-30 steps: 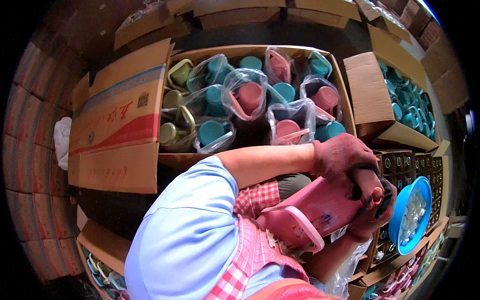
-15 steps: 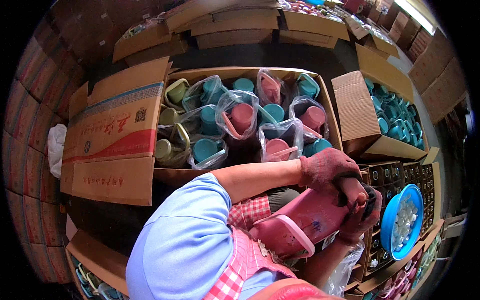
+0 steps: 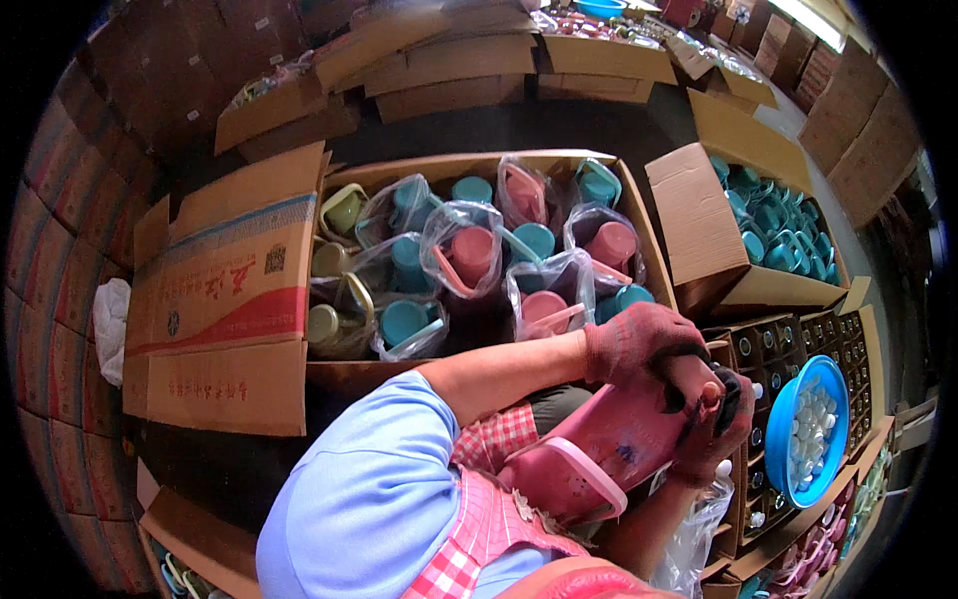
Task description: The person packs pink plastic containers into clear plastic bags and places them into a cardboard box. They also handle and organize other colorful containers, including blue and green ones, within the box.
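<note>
A pink thermos flask (image 3: 611, 434) with printed flowers lies slanted across my lap, its pale pink handle (image 3: 579, 477) toward me. My left hand (image 3: 647, 349), in a dark red knit glove, wraps the flask's far right end from above. My right hand (image 3: 717, 424), gloved likewise, closes round that same end from the right. Between the gloves a bare fingertip (image 3: 711, 392) shows. What the fingers work on there is mostly hidden. A clear plastic bag (image 3: 689, 534) hangs below my right forearm.
Ahead is an open carton (image 3: 654, 225) of bagged pink, teal and green flasks. Teal flasks (image 3: 768, 220) fill another carton at the right. A blue basin (image 3: 806, 489) of small white pieces rests on a divided box (image 3: 743, 344). Stacked cartons (image 3: 60, 299) line the left.
The view has shifted slightly, so the cartons sit a little lower and to the left. Both hands keep their hold on the flask's end, with little visible change in grip.
</note>
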The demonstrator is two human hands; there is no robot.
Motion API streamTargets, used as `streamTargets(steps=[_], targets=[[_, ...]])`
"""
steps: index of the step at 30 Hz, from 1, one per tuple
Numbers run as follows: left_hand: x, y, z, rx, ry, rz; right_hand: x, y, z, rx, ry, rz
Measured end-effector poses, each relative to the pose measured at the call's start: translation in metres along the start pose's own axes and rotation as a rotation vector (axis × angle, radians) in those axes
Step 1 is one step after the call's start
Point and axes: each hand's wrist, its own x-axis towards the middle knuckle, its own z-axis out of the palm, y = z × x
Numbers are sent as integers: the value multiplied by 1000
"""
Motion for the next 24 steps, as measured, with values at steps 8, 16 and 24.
streamTargets(steps=[8,16,24], targets=[[1,2,-4,37,-30,2,2,6,3,-10,17,-84],[-2,3,-3,20,-22,-20,0,7,4,-74,14,-63],[-2,4,-3,-24,-20,-21,-1,10,4,-82,3,-49]])
